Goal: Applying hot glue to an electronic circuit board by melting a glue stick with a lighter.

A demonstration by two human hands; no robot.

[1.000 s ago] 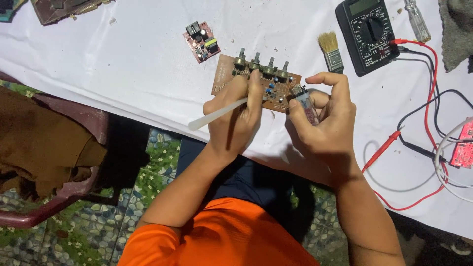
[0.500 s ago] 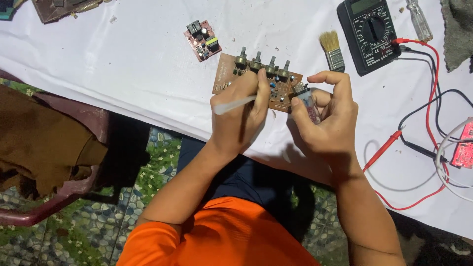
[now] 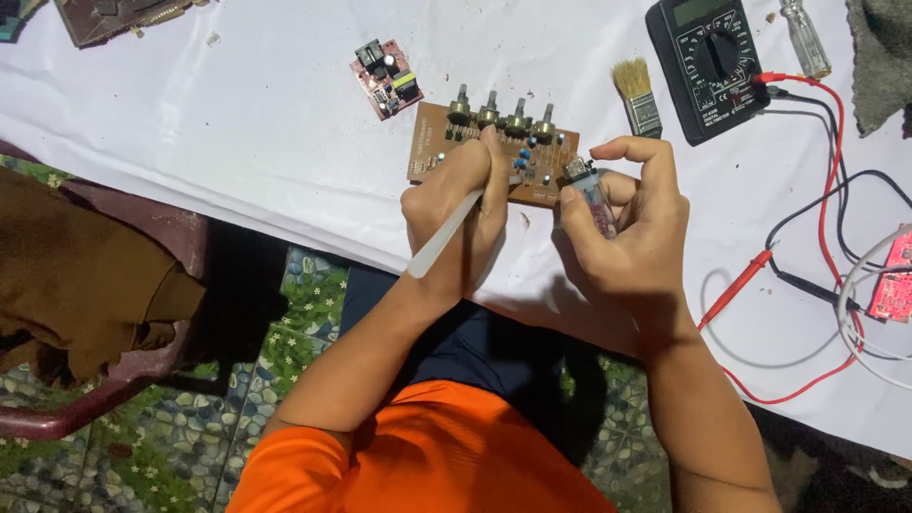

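A brown circuit board [image 3: 439, 145] with a row of knobbed potentiometers lies on the white table cloth [image 3: 237, 142]. My left hand [image 3: 456, 204] grips a white stick-like tool [image 3: 439, 239], its tip hidden where it meets the board. My right hand [image 3: 632, 237] holds a small clear lighter [image 3: 591, 195] upright at the board's right end, thumb raised over its top.
A small red circuit board [image 3: 387, 78] lies behind the brown one. A little brush [image 3: 638, 97], a black multimeter [image 3: 712, 62] with red and black leads [image 3: 736, 285], a screwdriver [image 3: 806, 40] and a pink board [image 3: 893, 285] lie to the right. A maroon chair [image 3: 114, 380] stands left.
My left hand has turned the white tool so its free end swings from pointing left to pointing down toward me. The right hand and lighter stay put.
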